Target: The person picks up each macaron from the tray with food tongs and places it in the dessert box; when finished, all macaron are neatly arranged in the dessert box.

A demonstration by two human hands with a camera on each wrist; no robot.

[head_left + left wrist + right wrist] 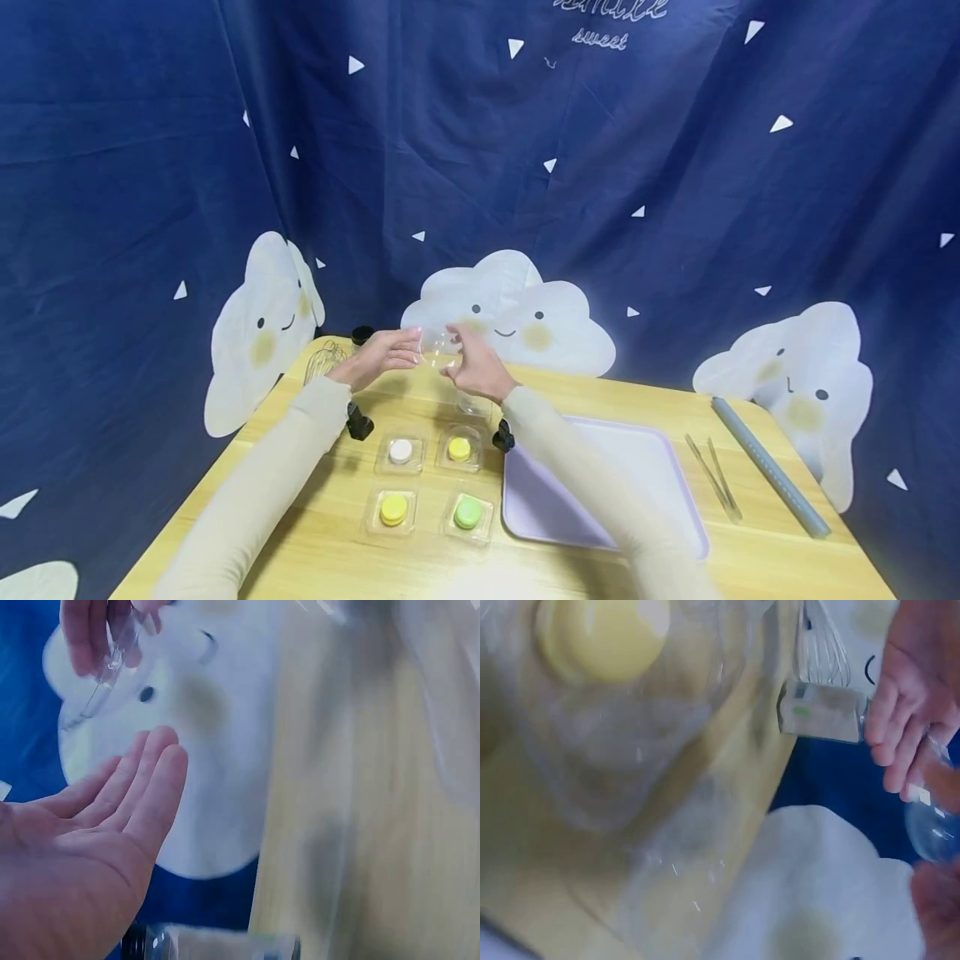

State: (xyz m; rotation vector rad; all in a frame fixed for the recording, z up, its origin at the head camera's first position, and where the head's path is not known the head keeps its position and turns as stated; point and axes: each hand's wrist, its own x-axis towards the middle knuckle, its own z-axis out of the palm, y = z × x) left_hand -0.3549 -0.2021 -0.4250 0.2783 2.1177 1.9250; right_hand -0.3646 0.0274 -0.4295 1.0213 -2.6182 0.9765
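Note:
A clear, rounded plastic piece (432, 348), perhaps a lid or shell, is held up over the far edge of the table. My right hand (483, 368) grips it between curled fingers and thumb. Facing it from the other side is my left hand (384, 357), fingers straight and close to the clear piece. In the left wrist view, the left palm (97, 840) is turned up and bare, while the clear piece (112, 667) sits in the right fingers. Below the hands, white (400, 451), yellow (459, 448) and green (468, 512) macarons lie in clear square holders.
Another clear container (475, 406) stands beneath the right hand. A whisk (324, 362) and a black-lidded jar (362, 336) are at the back left. To the right lie a lilac-rimmed tray (681, 467), tweezers (712, 475) and a long grey rod (771, 467).

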